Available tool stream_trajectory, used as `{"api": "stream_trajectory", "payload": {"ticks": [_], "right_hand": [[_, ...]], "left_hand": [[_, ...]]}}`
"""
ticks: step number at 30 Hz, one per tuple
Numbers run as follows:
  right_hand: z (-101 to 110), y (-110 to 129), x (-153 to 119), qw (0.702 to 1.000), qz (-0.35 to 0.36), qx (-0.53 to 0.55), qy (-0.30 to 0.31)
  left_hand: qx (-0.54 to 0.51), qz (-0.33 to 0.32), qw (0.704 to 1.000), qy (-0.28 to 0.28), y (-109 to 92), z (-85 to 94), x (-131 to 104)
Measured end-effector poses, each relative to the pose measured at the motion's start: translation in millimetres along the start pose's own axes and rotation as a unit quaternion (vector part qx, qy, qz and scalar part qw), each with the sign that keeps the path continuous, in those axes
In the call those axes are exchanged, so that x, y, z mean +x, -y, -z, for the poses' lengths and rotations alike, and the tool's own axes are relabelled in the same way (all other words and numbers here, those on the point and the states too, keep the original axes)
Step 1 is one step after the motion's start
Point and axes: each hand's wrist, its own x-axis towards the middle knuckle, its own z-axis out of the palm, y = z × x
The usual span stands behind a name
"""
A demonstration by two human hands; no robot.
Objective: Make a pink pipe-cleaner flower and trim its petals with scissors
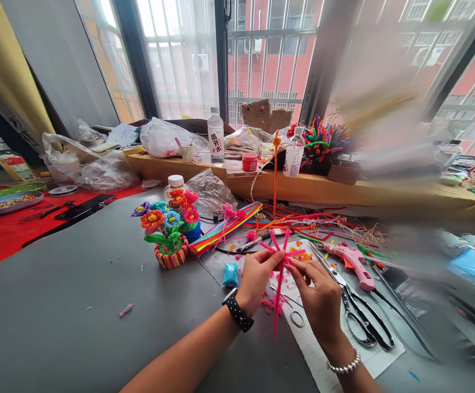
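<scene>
Taking the pink glue gun (356, 266) as the landmark, the pink pipe cleaners (279, 292) are to its left, raised in front of the wearer and held between the two hands. Several strands cross in a star, and the crossing sits right at the fingertips, roughly level with the glue gun. Short ends fan out beyond the crossing, one of them pointing right, toward the glue gun. The long axis runs the other way: the longest strand reaches from the crossing back toward the wearer, ending nearer than the glue gun does; how steeply it slopes down cannot be told.

The left hand (257, 275), on the far side of the strands from the glue gun, pinches close by the crossing with thumb and fingers. The right hand (318, 287) lies between the strands and the glue gun, so it is the nearer of the two to that tool; its thumb and forefinger are closed on the strands just beside the left thumb. The relation that appears to count most is this closeness: both pinches meet at the crossing, leaving the long strand free.

Large scissors (357, 311) lie to the left of the glue gun and nearer the wearer, reaching across a white sheet (309, 352) on the tabletop (110, 305).
</scene>
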Motion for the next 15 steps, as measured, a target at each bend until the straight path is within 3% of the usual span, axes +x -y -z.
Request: {"api": "stream_trajectory", "payload": {"ticks": [15], "right_hand": [[-5.1, 1.2, -1.9, 1.000, -0.008, 0.029, -0.007]], "left_hand": [[-0.035, 0.014, 0.998, -0.046, 1.6, -2.3, -2.0]]}}
